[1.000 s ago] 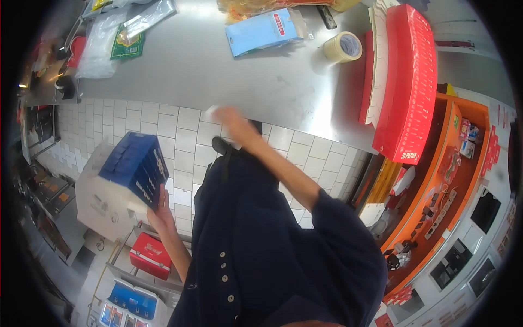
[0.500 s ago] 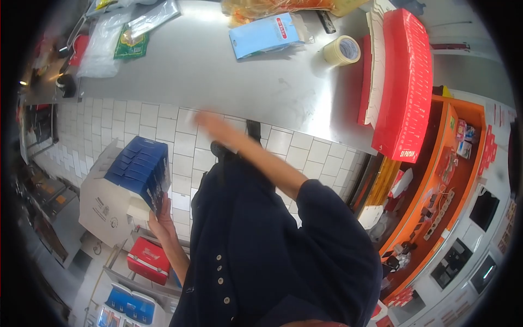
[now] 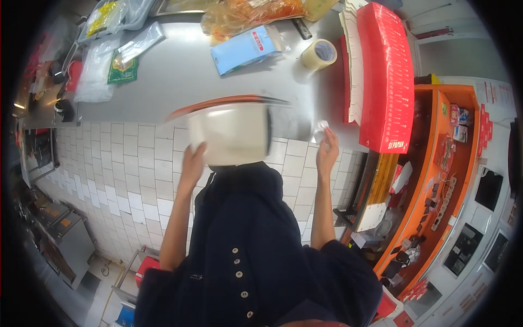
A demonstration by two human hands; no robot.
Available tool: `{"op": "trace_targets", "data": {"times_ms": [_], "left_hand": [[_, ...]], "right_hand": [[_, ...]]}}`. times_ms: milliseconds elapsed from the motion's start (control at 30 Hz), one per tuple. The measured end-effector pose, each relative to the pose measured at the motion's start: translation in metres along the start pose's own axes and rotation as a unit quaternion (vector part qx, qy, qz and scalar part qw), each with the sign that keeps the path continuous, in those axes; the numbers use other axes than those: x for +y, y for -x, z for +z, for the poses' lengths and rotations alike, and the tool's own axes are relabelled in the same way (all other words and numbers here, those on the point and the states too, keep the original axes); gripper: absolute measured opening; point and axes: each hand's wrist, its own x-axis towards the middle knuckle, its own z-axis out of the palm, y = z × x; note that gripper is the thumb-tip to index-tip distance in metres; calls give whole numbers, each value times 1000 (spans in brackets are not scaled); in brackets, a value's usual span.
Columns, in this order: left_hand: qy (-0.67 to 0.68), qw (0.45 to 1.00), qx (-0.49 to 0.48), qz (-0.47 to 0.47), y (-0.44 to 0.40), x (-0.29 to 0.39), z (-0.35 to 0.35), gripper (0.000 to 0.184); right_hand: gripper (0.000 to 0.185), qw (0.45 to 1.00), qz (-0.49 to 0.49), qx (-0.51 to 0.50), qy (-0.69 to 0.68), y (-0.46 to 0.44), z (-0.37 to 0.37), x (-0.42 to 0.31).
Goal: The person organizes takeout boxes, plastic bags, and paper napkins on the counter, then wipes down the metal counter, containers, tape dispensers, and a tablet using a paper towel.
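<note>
Altogether, two bare hands hold two things, one apiece: the left hand [image 3: 192, 166] has a cream box [image 3: 231, 136], and the right hand [image 3: 327, 155] has a small white wad [image 3: 321, 131]. On the steel table [image 3: 177, 62] I count one light blue packet [image 3: 239, 52] with a red label, one green sachet [image 3: 124, 72] with a clear packet lying partly over it, and one dark flat object [image 3: 302, 28] near the top. Whether the pale tape [image 3: 318, 55] is a single roll or two pressed together, I cannot tell. Red cartons [image 3: 384, 82] stand bunched at the table's right side, too overlapped to number. Five pale buttons [image 3: 238, 274] run down the dark shirt. As for the fingers, the left ones are closed on the cream box at its lower left edge, with the thumb lying against the pale panel, so the bulk of it sits to the right of them, before the person's body and across the table's near edge in view; blur hides whether it touches the steel. The right fingers pinch the white wad at their tips, where it sticks out above them, just left of the cartons and well apart from the box.
</note>
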Motion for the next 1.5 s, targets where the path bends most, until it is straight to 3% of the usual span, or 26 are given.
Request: {"op": "trace_targets", "data": {"times_ms": [33,100,233,300,367,433,567,633,667,733,767,800,867,900,933,967,1033,1067,1133,1367,1433,1500], "left_hand": [[-32,998,-54,32,-24,-10,20,44],[-74,990,-60,108,-49,5,60,44],[-102,986,-68,112,-80,33,78,44],[-108,992,-71,13,-92,23,61,45],[-43,998,-1,-52,-99,13,31,48],[20,996,62,-55,-104,0,-4,57],[-61,993,45,-89,-101,34,-40,69],[-128,972,187,65,-106,33,-42,82],[-131,945,292,70,-97,39,-34,70],[-163,885,378,218,-83,45,-12,50],[-175,861,334,341,-80,54,11,37],[-98,876,205,426,-84,69,47,31],[-158,883,-71,436,-95,120,110,24],[-199,836,-194,473,-119,133,145,35],[-241,771,-218,548,-143,138,183,39],[-266,743,-222,573,-165,145,220,43],[-327,671,-94,658,-207,157,277,45],[-324,670,-94,661,-227,159,292,45],[-454,624,-181,610,-253,161,312,49],[-462,650,-261,544,-239,147,252,48],[-230,722,-193,623,-221,153,214,42],[-196,777,-148,579,-217,169,166,40]], "right_hand": [[33,999,36,20,-8,3,-12,4],[33,996,75,37,-15,18,-28,11],[31,990,135,26,-30,48,-23,23],[31,986,159,16,-48,56,-16,25],[30,982,179,2,-53,57,-9,26],[29,979,192,6,-66,49,-6,15],[30,981,186,12,-48,32,-1,4],[30,981,187,25,-46,25,2,-3],[30,980,191,41,-42,27,1,-8],[29,979,193,70,-17,33,-2,-20],[29,978,194,77,-18,35,2,-28],[28,971,217,98,-20,38,4,-38],[28,964,238,117,-19,46,11,-53],[27,962,243,123,-19,49,18,-60],[27,960,248,130,-18,52,25,-67],[27,959,248,135,-17,56,31,-76],[27,961,244,131,-14,66,41,-93],[27,961,242,135,-13,71,45,-102],[27,959,251,132,8,84,48,-119],[27,939,292,182,19,124,49,-99],[27,941,284,185,16,112,46,-97],[27,951,254,176,15,87,45,-94]]}}
